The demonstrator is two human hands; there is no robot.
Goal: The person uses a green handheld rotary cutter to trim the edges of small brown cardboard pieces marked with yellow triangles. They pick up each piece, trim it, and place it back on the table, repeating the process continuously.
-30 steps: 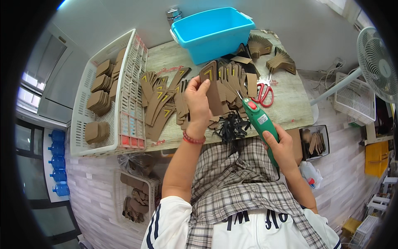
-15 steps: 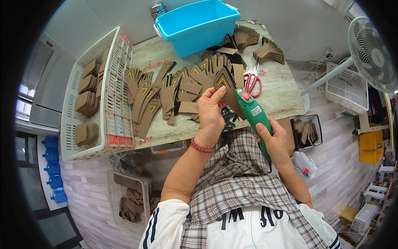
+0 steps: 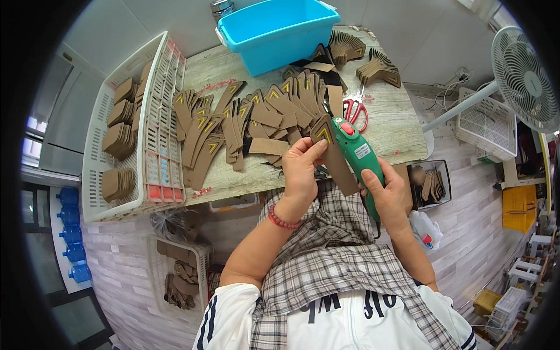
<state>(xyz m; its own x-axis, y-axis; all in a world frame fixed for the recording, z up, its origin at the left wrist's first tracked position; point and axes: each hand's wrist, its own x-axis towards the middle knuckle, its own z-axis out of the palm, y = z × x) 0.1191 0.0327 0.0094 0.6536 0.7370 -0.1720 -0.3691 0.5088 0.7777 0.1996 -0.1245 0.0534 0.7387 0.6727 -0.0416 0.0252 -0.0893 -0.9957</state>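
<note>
Currently pinching one chevron-marked brown strip [image 3: 336, 166] between thumb and fingers of the left hand [image 3: 301, 169], on the near side of the blue bin [image 3: 280, 55]. Also gripping a green handheld tool [image 3: 360, 154], wrapped in the fingers of the right hand [image 3: 389, 189], nearward and rightward of the bin. Apparently working mid-batch: showing many similar strips [image 3: 280, 106] heaped loose on the counter [image 3: 396, 131] in front of the bin, plus two fanned stacks [image 3: 379, 71] to its right; not revealing any finished count.

Free tabletop [image 3: 395, 129] right of scissors [image 3: 366, 111], green tool [image 3: 357, 149] in front.
</note>
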